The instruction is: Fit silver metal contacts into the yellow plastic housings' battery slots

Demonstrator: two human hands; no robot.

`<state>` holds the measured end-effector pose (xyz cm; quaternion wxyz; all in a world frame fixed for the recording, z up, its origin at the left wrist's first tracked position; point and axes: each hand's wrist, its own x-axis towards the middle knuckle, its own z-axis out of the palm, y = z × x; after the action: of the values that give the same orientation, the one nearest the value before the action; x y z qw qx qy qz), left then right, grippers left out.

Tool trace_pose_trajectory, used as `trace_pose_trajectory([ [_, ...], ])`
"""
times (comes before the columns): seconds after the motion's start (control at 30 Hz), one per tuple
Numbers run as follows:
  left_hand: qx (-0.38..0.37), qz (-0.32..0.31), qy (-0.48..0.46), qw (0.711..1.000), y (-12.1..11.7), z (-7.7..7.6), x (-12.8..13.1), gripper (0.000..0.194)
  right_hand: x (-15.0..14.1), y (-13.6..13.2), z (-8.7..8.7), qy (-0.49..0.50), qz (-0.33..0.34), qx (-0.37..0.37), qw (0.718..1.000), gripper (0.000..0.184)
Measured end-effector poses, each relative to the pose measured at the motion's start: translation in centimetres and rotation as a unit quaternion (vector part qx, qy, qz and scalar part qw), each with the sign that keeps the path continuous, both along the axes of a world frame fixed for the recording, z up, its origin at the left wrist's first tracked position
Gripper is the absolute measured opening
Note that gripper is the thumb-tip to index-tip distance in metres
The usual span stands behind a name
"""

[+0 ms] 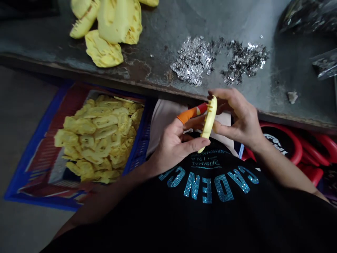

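Observation:
A yellow moulded plastic part (pixel 210 117) with small prongs along one side is held up on edge in front of my chest. My left hand (pixel 179 142) grips its lower end between thumb and fingers, and one finger wears an orange and red cover (pixel 190 114). On the other side, my right hand (pixel 240 117) has its thumb against the part and its fingers curled around the top end. Just beyond the hands, a pile of small shiny metal clips (pixel 194 59) lies on the bench, beside a darker pile of similar pieces (pixel 244 59).
The grey metal bench (pixel 158 21) has a worn front edge. Larger yellow parts (pixel 118 21) rest at its back left. Below stands a blue crate (pixel 39 137) holding many yellow parts (pixel 100 137). Plastic bags (pixel 326 65) lie at right, above red round items (pixel 295 144).

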<state>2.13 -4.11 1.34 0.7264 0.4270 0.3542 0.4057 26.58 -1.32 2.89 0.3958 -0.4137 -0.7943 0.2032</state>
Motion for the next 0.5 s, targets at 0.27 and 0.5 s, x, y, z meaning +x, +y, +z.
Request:
trace_pose_trajectory([
  [0.27,0.038,0.036,0.081,0.995,1.2,-1.9,-2.3,0.063,-2.1,2.6,-1.2,0.01,-0.02,0.075,0.997,0.07],
  [0.5,-0.063,0.242,-0.036,0.968,2.3,-4.9,-5.6,0.048,-7.3,9.4,0.6,-0.065,0.135,0.046,0.988,0.058],
])
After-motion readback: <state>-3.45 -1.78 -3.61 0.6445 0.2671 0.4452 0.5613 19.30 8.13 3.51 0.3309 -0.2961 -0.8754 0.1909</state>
